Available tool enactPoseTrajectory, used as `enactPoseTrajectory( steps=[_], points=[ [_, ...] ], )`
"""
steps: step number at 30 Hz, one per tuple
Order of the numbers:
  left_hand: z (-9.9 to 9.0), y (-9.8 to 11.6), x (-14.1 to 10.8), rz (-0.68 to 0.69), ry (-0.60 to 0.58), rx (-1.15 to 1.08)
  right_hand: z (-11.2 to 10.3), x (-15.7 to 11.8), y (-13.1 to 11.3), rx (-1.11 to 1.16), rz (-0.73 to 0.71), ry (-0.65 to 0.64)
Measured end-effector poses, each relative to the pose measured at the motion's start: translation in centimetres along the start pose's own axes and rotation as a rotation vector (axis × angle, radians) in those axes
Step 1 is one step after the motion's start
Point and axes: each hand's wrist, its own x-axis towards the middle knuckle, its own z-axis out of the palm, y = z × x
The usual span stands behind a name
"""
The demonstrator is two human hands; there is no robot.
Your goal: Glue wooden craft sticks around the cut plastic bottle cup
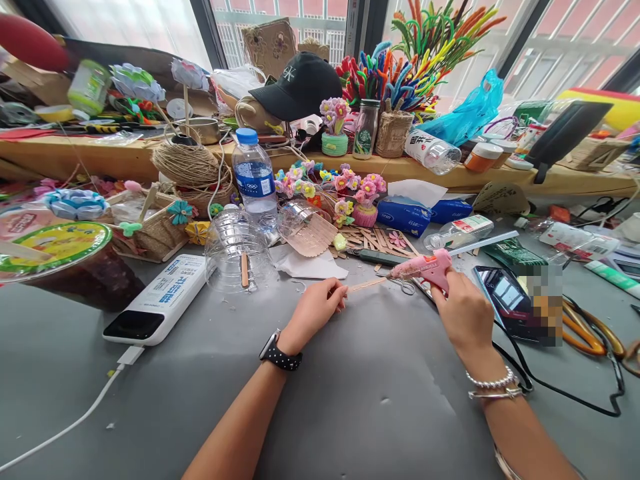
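Note:
My left hand (pixel 319 307) pinches one end of a thin wooden stick (pixel 367 285) above the grey table. In my right hand (pixel 465 310) is a pink glue gun (pixel 423 268), its nozzle pointing left at the stick's far end. A clear glue stick pokes out of the gun's back. Behind my left hand lies a clear plastic bottle piece (pixel 227 257) with one wooden stick on it. Beyond it a panel of joined sticks (pixel 313 235) leans on clear plastic. Several loose wooden sticks (pixel 373 238) lie in a pile behind the gun.
At the left are a power bank (pixel 163 300) with a white cable and a large lidded cup (pixel 65 267). A water bottle (pixel 255 180) stands behind. To the right lie a phone (pixel 510 300), orange-handled scissors (pixel 590 333) and a black cord. A crowded wooden shelf (pixel 300 163) runs along the back.

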Motion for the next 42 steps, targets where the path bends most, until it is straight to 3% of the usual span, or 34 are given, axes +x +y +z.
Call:
enactPoseTrajectory(
  steps=[7,17,42],
  points=[
    [0.0,0.1,0.0,-0.061,0.0,0.173,-0.1,0.0,0.0,0.034,0.147,0.036],
    [0.1,0.4,-0.1,-0.048,0.018,0.258,-0.3,-0.9,-2.7,0.225,-0.006,0.085],
    [0.2,0.6,-0.2,-0.048,0.016,0.216,-0.1,-1.2,-3.5,0.256,-0.154,0.067]
  ],
)
